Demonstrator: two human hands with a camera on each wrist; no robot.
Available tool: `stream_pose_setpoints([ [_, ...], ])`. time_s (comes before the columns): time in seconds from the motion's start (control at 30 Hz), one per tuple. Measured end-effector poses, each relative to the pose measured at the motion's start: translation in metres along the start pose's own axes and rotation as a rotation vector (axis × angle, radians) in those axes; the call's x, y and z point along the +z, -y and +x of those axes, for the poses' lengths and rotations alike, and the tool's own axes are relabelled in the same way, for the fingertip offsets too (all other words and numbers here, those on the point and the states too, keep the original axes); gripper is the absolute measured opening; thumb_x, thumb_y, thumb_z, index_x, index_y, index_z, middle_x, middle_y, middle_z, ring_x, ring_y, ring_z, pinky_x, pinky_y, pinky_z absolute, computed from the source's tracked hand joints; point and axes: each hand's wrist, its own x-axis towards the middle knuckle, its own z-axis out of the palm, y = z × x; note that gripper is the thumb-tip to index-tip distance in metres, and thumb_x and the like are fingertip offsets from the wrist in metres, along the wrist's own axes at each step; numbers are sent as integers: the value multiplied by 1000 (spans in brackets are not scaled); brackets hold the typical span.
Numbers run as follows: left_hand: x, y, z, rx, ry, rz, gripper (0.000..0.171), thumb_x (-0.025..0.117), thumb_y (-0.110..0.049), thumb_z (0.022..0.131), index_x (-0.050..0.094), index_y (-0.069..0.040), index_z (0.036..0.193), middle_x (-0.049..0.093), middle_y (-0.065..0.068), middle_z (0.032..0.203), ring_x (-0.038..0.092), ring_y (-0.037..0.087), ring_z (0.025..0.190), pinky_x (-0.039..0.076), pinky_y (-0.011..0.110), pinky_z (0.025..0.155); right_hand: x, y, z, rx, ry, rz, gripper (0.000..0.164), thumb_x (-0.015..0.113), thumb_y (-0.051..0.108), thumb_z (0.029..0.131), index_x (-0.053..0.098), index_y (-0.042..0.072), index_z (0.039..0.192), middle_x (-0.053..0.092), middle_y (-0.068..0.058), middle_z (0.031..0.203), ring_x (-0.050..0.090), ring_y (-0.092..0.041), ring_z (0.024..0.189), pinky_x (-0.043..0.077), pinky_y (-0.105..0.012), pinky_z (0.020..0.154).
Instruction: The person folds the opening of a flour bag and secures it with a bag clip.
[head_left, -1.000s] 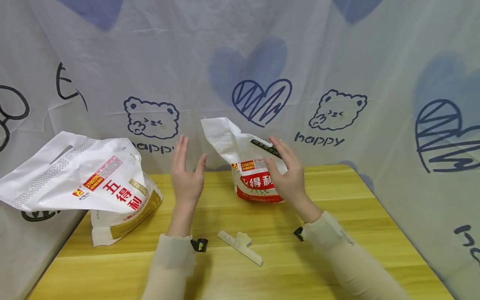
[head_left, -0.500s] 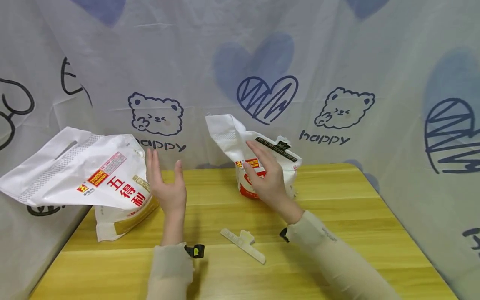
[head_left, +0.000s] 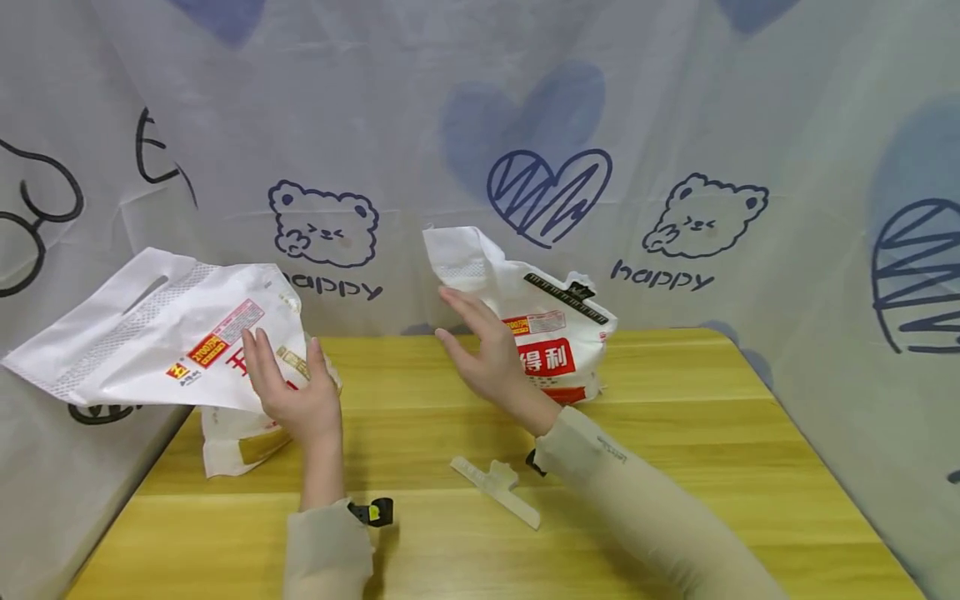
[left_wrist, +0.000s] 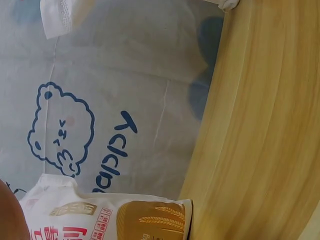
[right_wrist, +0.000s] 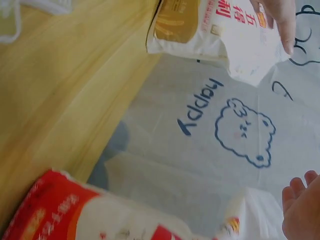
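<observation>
A white flour bag (head_left: 168, 333) with red lettering and a gold base stands at the left, its top folded over to the left. My left hand (head_left: 300, 400), fingers straight and thumb apart, overlaps the bag's front; the right wrist view has this hand (right_wrist: 281, 17) at the bag's upper part. My right hand (head_left: 491, 358) is held up with straight fingers, overlapping the left side of a second, red-and-white flour bag (head_left: 566, 362). A black bag clip (head_left: 566, 297) sits across that bag's folded top. Between my forearms, a white bag clip (head_left: 497, 490) lies on the table.
The wooden table (head_left: 675, 483) reaches back to a pale curtain (head_left: 420, 125) printed with hearts and bears. The same curtain hangs along both sides. Dark bands with camera mounts (head_left: 378, 512) are on my wrists.
Both hands have moved left: the left hand from between the bags to in front of the left bag, the right from the second bag's right side to its left. The view has shifted slightly.
</observation>
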Motion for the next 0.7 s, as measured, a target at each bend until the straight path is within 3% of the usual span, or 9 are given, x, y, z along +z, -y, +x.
stream_pose_setpoints([
  [0.13,-3,0,3,13,-98,43,68,76,-10,92,45,12,149,36,29,161,23,43,155,10,33,127,17,-1,3,46,52,27,52,70,6,96,56,-2,146,56,-15,151,51,-27,142,36,-33,120],
  [0.3,-6,27,8,42,-236,154,84,77,-35,93,39,13,150,31,31,163,15,47,156,6,34,127,36,-7,2,122,123,52,52,69,7,97,55,-1,146,55,-17,152,51,-28,142,37,-33,119],
  [0.43,-10,42,13,39,-311,210,100,74,-55,90,35,15,151,21,36,164,11,40,159,6,34,126,48,-12,1,203,189,64,52,68,10,99,54,2,149,53,-15,154,49,-28,143,37,-35,119],
  [0.7,-21,29,18,18,-359,129,93,80,-22,91,22,21,151,9,45,161,11,27,159,8,27,126,78,-26,8,358,315,78,51,66,11,101,54,5,149,53,-11,155,55,-27,136,47,-38,112],
])
